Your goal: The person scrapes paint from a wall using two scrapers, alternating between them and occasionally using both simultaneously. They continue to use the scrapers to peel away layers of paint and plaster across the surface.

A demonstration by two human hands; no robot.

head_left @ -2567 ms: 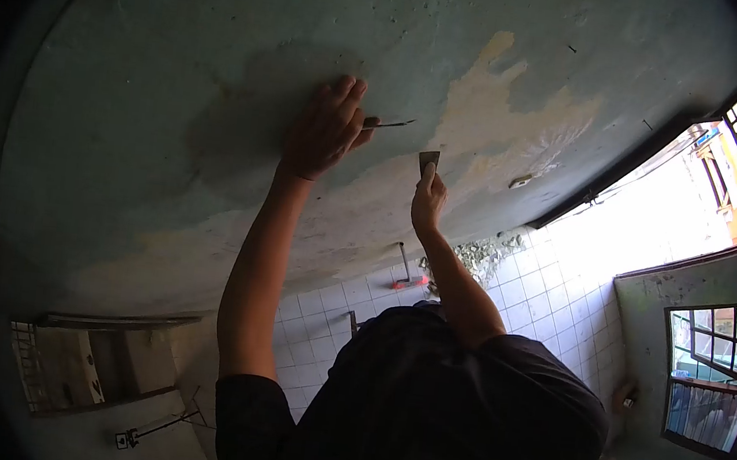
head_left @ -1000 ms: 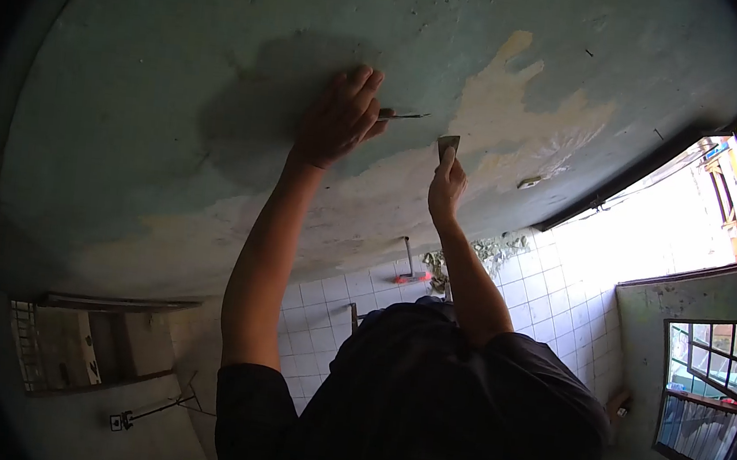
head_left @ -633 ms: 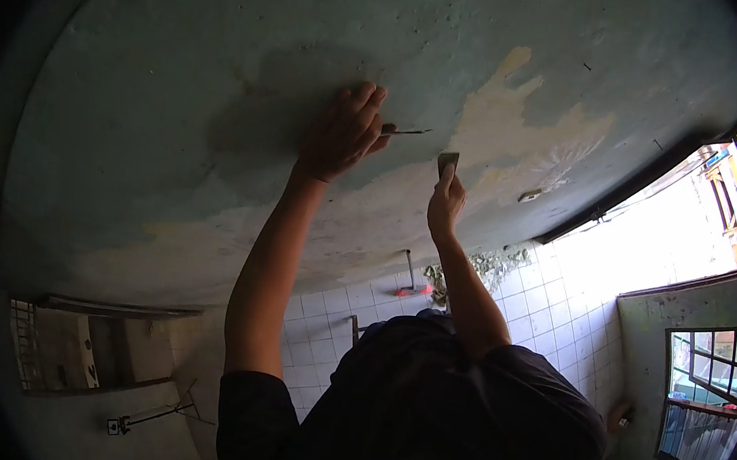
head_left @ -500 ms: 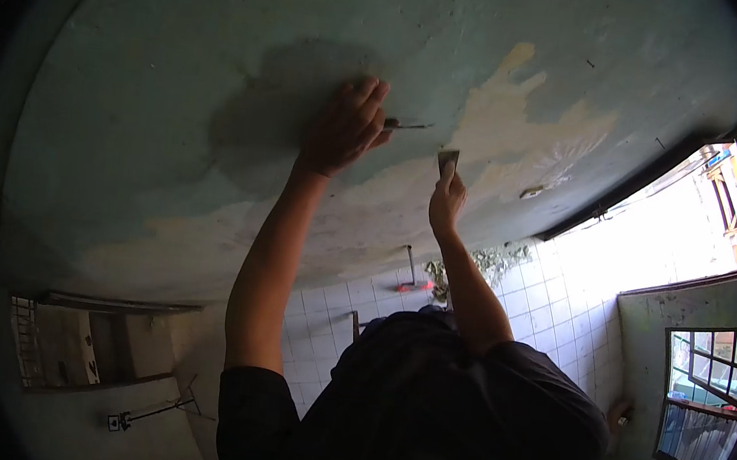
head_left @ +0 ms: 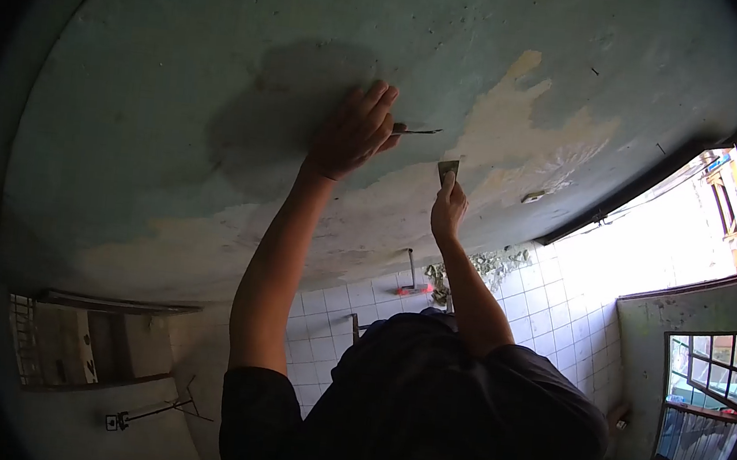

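My left hand (head_left: 355, 136) is up against the green painted wall (head_left: 180, 70), its fingers pointing upward. Between its thumb and fingers is a thin scraper (head_left: 420, 132), seen nearly edge-on and pointing right. Lower and to the right, my right hand (head_left: 449, 209) grips a putty knife (head_left: 449, 171) with a flat, squarish blade turned up. That blade overlaps the lower edge of a pale patch (head_left: 500, 110) of bared wall. Green paint surrounds the patch, and a dark shadow of my left arm falls on the wall.
Paint flakes (head_left: 494, 264) lie on the white tiled floor (head_left: 324, 323) along the wall's foot, beside a red-headed broom (head_left: 414, 288). A bright doorway (head_left: 643, 230) opens at right, above a barred window (head_left: 708, 387). A tripod stand (head_left: 156, 414) is at lower left. Nails (head_left: 595, 72) stick out of the wall.
The whole view has shifted slightly, with the wall patch now a little lower and to the right. Both hands keep nearly the same places on the wall, still holding their tools.
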